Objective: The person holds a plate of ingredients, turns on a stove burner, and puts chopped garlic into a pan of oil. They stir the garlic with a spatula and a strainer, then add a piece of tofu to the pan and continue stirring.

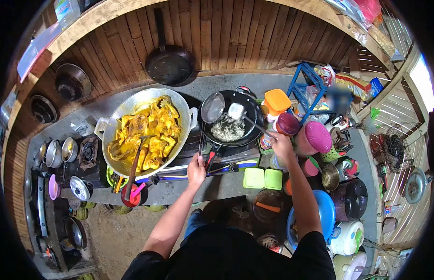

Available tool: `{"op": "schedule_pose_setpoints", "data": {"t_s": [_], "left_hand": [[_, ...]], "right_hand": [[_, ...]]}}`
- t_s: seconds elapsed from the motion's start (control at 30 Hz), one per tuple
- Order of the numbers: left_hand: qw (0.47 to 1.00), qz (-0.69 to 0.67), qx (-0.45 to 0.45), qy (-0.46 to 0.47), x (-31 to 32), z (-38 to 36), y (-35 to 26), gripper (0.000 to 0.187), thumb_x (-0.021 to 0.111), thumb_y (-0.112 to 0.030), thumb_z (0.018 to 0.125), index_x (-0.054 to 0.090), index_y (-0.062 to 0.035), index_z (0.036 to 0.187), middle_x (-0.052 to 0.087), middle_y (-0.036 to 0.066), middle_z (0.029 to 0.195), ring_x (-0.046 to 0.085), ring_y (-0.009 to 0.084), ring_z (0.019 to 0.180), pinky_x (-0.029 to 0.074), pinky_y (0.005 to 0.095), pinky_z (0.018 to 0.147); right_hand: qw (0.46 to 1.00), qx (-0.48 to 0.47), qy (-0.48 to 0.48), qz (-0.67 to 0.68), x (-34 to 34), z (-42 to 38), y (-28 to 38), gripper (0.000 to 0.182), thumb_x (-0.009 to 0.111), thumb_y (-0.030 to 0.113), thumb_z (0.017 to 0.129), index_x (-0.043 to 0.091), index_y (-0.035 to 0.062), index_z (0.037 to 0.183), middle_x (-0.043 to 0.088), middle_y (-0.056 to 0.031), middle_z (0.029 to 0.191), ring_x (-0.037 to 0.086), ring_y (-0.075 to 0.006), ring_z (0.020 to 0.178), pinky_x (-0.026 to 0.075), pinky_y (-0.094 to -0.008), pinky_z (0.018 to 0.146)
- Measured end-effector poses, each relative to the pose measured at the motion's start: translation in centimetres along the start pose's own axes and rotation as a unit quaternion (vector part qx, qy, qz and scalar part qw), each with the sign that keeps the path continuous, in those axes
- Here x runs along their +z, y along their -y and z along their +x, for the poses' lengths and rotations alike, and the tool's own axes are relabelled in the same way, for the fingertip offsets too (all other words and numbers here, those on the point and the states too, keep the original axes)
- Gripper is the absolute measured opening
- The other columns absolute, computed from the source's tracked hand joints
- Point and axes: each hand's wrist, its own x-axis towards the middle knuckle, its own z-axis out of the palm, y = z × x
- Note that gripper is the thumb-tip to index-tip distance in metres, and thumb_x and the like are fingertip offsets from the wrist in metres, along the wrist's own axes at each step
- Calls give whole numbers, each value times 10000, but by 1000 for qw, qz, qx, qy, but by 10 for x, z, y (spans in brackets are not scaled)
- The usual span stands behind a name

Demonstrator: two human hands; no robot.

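Note:
A black wok (246, 132) on the stove holds small pale pieces of food (227, 128) in bubbling oil. My right hand (281, 144) grips the handle of a spatula (236, 111), whose pale head is over the food in the wok. With my left hand (196, 171) I hold the long handle of a round mesh strainer (213, 107) above the wok's left edge. Just below the wok, its red and black handle (211, 157) points toward me, close to my left hand. Left of the wok stands a big metal pan (110, 126) of yellow food, with a wooden spoon (134, 171) in it.
Orange-lidded (278, 100) and pink-lidded (318, 137) containers stand right of the wok, before a blue rack (296, 88). Two green-lidded boxes (254, 178) sit at the counter's front edge. A blue basin (326, 205) is at lower right. A black frying pan (170, 65) hangs behind.

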Motion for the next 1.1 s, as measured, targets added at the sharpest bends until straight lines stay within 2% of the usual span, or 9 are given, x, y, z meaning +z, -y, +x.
{"op": "schedule_pose_setpoints", "data": {"t_s": [0.03, 0.1, 0.2, 0.3, 0.57, 0.7, 0.8, 0.87, 1.1], "left_hand": [[1000, 0, 1, 1, 0, 0, 1, 274, 440, -252, 1028, 605, -38, 1074, 562, 88, 658, 570, 237, 630, 446, 387, 634], [1000, 13, -5, 16, -1, 2, 2, 333, 441, -299, 1027, 602, -100, 1239, 643, 143, 721, 656, 333, 719, 490, 444, 690], [1000, 10, -7, 16, -1, 2, 4, 315, 442, -294, 1025, 611, -93, 1200, 638, 142, 722, 653, 330, 721, 487, 443, 693], [999, 17, -8, 28, -3, 3, 2, 292, 444, -283, 1024, 615, -84, 1153, 631, 144, 718, 649, 327, 723, 484, 441, 691], [1000, 0, -7, 16, -3, 1, 0, 277, 443, -267, 1023, 616, -78, 1126, 628, 152, 718, 647, 340, 728, 483, 443, 694], [1000, 13, 3, 14, 0, 4, 8, 300, 437, -279, 1023, 615, -83, 1164, 637, 159, 730, 648, 354, 734, 483, 457, 700], [1000, 10, 10, 14, -1, 4, 8, 316, 432, -284, 1024, 611, -83, 1189, 639, 159, 732, 646, 359, 733, 483, 465, 702], [1000, 10, 7, 15, 0, 4, 8, 316, 432, -283, 1024, 612, -84, 1190, 638, 159, 731, 645, 360, 733, 484, 464, 701], [1000, 4, 9, 14, -1, 3, 7, 313, 438, -278, 1021, 612, -102, 1214, 638, 158, 727, 647, 357, 728, 486, 461, 696]], "right_hand": [[999, 6, -32, -36, 0, 0, -1, 278, 586, 109, 865, 687, 30, 1112, 669, -243, 994, 656, -396, 942, 514, -461, 833], [995, 12, -64, -71, 3, -1, -6, 277, 577, 89, 873, 675, 21, 1122, 660, -261, 964, 660, -399, 917, 519, -459, 805], [994, 18, -61, -86, 7, -6, -9, 273, 567, 82, 874, 671, 16, 1119, 647, -280, 950, 639, -425, 920, 505, -501, 800], [993, 73, 6, -98, 7, -13, 1, 272, 569, 82, 873, 676, 16, 1114, 640, -288, 923, 628, -437, 903, 493, -526, 792], [990, 99, 94, 44, 13, -19, -11, 270, 651, 153, 863, 703, 67, 1113, 669, -245, 1023, 668, -375, 969, 521, -404, 861], [992, 83, 40, 83, 7, -18, -3, 270, 650, 148, 862, 704, 69, 1114, 676, -234, 1021, 669, -376, 957, 523, -403, 853], [997, 73, -11, 25, -9, -15, 21, 260, 638, 127, 857, 708, 61, 1098, 682, -235, 982, 667, -379, 942, 523, -434, 845], [993, 25, -50, -106, -10, -13, 21, 231, 602, 87, 841, 710, 24, 1036, 676, -260, 911, 669, -399, 879, 525, -480, 797], [980, 25, -10, -197, -12, -15, 28, 257, 602, 88, 819, 700, 19, 1046, 648, -288, 851, 658, -425, 831, 532, -501, 756]]}}
